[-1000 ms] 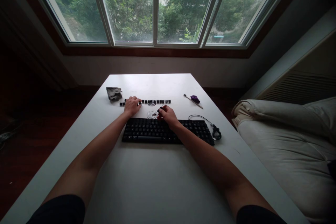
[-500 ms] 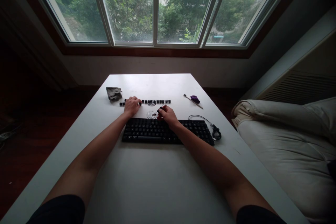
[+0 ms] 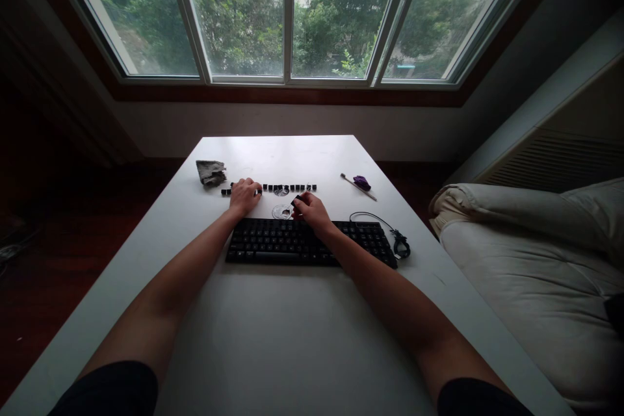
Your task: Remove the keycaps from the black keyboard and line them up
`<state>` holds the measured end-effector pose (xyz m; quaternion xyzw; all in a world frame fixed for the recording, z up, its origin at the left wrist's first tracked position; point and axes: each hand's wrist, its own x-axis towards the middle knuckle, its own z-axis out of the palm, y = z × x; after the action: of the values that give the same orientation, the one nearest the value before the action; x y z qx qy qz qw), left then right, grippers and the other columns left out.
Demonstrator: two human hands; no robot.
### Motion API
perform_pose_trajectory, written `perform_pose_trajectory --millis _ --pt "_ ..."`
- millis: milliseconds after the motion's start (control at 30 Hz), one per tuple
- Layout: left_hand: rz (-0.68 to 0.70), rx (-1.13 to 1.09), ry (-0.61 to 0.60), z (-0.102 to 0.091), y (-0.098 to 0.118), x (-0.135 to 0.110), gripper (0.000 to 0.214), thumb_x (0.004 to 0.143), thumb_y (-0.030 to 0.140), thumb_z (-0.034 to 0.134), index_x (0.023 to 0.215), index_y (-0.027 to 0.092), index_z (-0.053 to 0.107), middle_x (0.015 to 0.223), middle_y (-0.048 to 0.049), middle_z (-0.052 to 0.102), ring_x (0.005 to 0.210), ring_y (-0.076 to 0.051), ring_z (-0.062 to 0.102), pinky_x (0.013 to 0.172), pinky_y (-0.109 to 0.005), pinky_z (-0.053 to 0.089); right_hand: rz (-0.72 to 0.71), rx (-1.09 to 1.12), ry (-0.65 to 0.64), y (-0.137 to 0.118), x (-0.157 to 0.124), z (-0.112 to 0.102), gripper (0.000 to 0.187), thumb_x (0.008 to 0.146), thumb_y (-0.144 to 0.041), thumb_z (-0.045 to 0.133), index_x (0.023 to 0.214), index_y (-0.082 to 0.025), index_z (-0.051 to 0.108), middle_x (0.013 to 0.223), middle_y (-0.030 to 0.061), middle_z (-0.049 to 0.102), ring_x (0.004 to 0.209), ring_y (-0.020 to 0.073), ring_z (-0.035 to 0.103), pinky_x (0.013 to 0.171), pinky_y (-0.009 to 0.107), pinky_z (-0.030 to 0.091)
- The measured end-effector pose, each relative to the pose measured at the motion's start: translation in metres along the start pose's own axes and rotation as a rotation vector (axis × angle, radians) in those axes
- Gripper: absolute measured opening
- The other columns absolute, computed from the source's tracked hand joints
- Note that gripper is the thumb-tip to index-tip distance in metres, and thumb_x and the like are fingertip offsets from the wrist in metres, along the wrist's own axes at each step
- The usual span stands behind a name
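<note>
My left hand [image 3: 244,197] rests on the white table with its fingers curled down over a line of small black keycaps [image 3: 290,188]. A dark keycap shows at its fingertips; part of the line is hidden under the hand. Closer to me, my right hand [image 3: 314,211] pinches a small black piece [image 3: 296,201], too small to make out fully. Below both hands lies a black keyboard [image 3: 273,246], partly covered by my right wrist. A clear round dish [image 3: 281,212] sits just left of my right fingers, and another clear round piece [image 3: 281,192] is by the keycaps.
A grey crumpled cloth [image 3: 210,173] lies at the table's far left. On the right are a thin brush [image 3: 358,187] and a purple bundle [image 3: 361,182]. The keyboard's coiled cable [image 3: 401,246] rests beside it. A pale sofa [image 3: 517,260] stands right of the table [image 3: 253,338].
Both hands stay in nearly the same place. The black piece in my right fingers has tilted slightly; the whole view has shifted a little.
</note>
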<state>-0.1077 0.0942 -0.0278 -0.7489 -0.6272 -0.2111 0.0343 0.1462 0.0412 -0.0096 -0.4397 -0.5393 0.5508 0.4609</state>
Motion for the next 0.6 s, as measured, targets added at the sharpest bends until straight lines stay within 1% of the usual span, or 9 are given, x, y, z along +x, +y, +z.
perform_pose_trajectory --millis 100,267,433,500,600 --pt "0.001 -0.007 0.005 -0.001 0.001 0.000 0.020 0.085 0.029 0.060 0.102 0.027 0.071 0.107 -0.0100 0.063 0.109 -0.032 0.052 0.095 -0.048 0.040 -0.046 -0.085 -0.025 -0.005 -0.002 -0.002 0.016 0.087 -0.033 0.062 0.087 -0.021 0.052 0.067 -0.0023 0.062 0.056 0.0123 0.065 0.054 0.023 0.056" --pt "0.010 -0.007 0.042 -0.005 0.005 -0.002 0.020 0.087 0.031 0.060 0.103 0.026 0.071 0.107 -0.0103 0.063 0.109 -0.032 0.053 0.094 -0.048 0.040 -0.215 -0.330 -0.125 -0.018 -0.005 -0.006 0.008 0.086 -0.027 0.063 0.086 -0.021 0.058 0.068 -0.0020 0.064 0.058 0.0124 0.065 0.059 0.023 0.052" --pt "0.036 -0.034 0.056 -0.015 0.016 -0.012 0.020 0.090 0.030 0.056 0.103 0.025 0.071 0.107 -0.0099 0.064 0.107 -0.031 0.054 0.094 -0.047 0.040 -0.270 -0.439 -0.194 -0.024 -0.008 -0.007 0.003 0.085 -0.024 0.063 0.086 -0.022 0.061 0.069 -0.0023 0.066 0.063 0.0138 0.064 0.062 0.023 0.048" --pt "0.079 -0.054 0.036 -0.019 0.022 -0.018 0.020 0.091 0.030 0.055 0.102 0.025 0.071 0.107 -0.0091 0.065 0.105 -0.029 0.055 0.092 -0.046 0.041 -0.280 -0.459 -0.226 -0.025 -0.009 -0.006 0.003 0.085 -0.024 0.063 0.087 -0.022 0.062 0.069 -0.0028 0.066 0.064 0.0142 0.063 0.063 0.023 0.047" --pt "0.186 -0.097 -0.049 -0.026 0.030 -0.030 0.019 0.092 0.031 0.055 0.100 0.025 0.072 0.103 -0.0067 0.068 0.100 -0.027 0.057 0.087 -0.043 0.041 -0.307 -0.491 -0.266 -0.024 -0.010 -0.004 0.005 0.085 -0.025 0.063 0.090 -0.022 0.063 0.070 -0.0029 0.068 0.065 0.0142 0.063 0.066 0.023 0.046"
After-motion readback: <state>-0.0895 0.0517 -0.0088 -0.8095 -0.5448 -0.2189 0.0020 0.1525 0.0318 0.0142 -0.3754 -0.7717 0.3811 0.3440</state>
